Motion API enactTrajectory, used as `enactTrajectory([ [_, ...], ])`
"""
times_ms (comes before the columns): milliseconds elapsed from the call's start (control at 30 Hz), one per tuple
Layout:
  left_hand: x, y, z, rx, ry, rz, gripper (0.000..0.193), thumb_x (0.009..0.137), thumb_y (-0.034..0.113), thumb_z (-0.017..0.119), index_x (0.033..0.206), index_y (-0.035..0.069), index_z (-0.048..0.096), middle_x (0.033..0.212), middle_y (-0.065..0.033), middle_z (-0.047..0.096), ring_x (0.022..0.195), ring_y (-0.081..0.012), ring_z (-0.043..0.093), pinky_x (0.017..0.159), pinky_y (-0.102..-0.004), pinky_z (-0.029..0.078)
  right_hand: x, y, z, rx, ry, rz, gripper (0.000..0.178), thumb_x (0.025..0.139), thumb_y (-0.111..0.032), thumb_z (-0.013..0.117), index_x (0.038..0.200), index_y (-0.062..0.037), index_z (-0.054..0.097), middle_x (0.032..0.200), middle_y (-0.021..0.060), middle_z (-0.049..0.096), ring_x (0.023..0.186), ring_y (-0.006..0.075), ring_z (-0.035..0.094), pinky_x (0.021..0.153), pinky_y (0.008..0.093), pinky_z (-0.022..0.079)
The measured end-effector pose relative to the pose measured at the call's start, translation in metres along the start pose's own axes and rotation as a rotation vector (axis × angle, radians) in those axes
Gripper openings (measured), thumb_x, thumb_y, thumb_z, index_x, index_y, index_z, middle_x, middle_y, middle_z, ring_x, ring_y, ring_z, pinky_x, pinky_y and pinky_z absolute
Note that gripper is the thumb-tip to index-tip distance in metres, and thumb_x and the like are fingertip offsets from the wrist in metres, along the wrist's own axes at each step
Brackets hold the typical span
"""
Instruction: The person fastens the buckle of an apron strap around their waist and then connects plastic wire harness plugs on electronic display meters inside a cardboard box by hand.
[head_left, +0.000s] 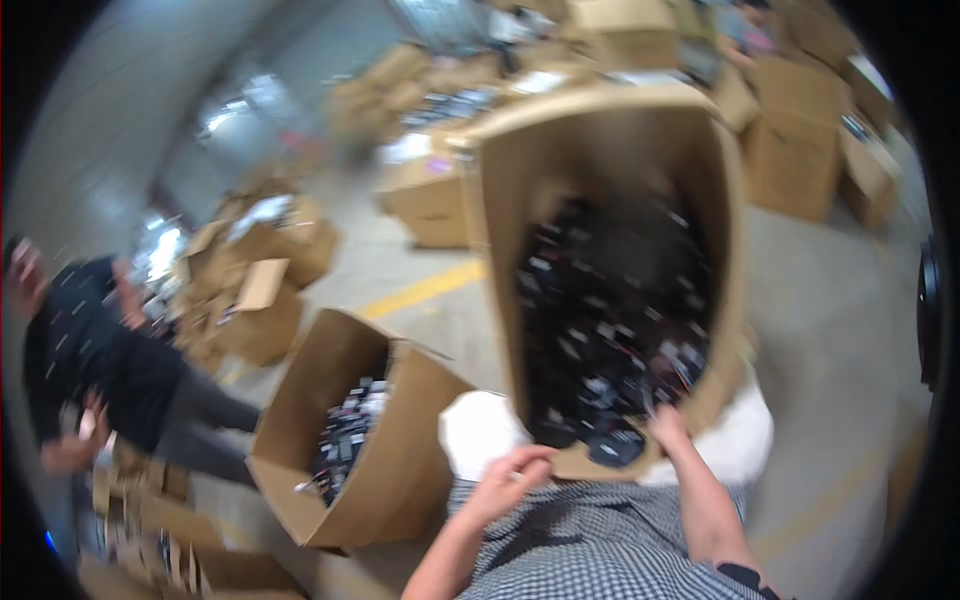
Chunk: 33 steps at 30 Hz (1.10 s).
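A tall cardboard box stands right in front of me, with a heap of small dark packaged items inside. At its near edge lies a round black item. My left hand is by the near left rim, fingers partly stretched and loosely bent, with nothing visible in them. Just over the near right part of the heap, my right hand has its fingers closed; a thin pale thing shows at the fingertips, too blurred to name. White material sits beneath the box on either side.
To the left stands a lower open box with small dark and white packages. A person in dark clothes stands farther left. Several more cartons fill the back and left. A yellow line crosses the grey floor.
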<state>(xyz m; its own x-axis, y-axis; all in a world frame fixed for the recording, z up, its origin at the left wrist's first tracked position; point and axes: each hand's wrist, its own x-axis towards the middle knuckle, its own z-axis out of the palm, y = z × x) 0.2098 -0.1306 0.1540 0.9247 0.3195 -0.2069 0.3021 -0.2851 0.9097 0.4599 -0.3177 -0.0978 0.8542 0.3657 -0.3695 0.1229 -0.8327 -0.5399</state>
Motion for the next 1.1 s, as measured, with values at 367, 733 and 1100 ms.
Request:
enactTrajectory([
  [367, 0.075, -0.05, 0.084, -0.197, -0.361, -0.157, 0.025, 0.097, 0.016, 0.054, 0.116, 0.001, 0.059, 0.096, -0.003, 0.064, 0.086, -0.0091, 0.058, 0.079, -0.0237, 0.048, -0.087, -0.046, -0.086, 1.076, -0.042, -0.28, 0.033, 0.089, -0.02, 0.065, 0.112, 0.0009, 0.054, 0.079, -0.003, 0.055, 0.068, 0.0049, 0.05, 0.062, 0.0213, 0.045],
  [733, 0.122, -0.046, 0.09, -0.307, -0.429, -0.172, 0.027, 0.098, 0.021, 0.053, 0.115, 0.001, 0.06, 0.094, -0.0032, 0.064, 0.084, -0.0091, 0.055, 0.079, -0.0243, 0.047, -0.094, -0.102, -0.221, 1.306, -0.149, -0.531, 0.028, 0.095, -0.016, 0.056, 0.119, -0.0012, 0.054, 0.075, 0.0041, 0.057, 0.053, 0.0067, 0.05, 0.052, 0.0207, 0.046],
  [1100, 0.243, -0.078, 0.074, 0.735, -0.053, 0.407, 0.03, 0.082, 0.012, 0.065, 0.112, 0.011, 0.064, 0.097, -0.0087, 0.062, 0.094, -0.0254, 0.058, 0.081, -0.0362, 0.046, -0.08, -0.111, -0.322, 1.391, 0.176, -0.682, 0.039, 0.099, -0.013, 0.045, 0.134, 0.0047, 0.042, 0.078, 0.003, 0.051, 0.049, 0.0016, 0.04, 0.042, 0.0157, 0.036],
])
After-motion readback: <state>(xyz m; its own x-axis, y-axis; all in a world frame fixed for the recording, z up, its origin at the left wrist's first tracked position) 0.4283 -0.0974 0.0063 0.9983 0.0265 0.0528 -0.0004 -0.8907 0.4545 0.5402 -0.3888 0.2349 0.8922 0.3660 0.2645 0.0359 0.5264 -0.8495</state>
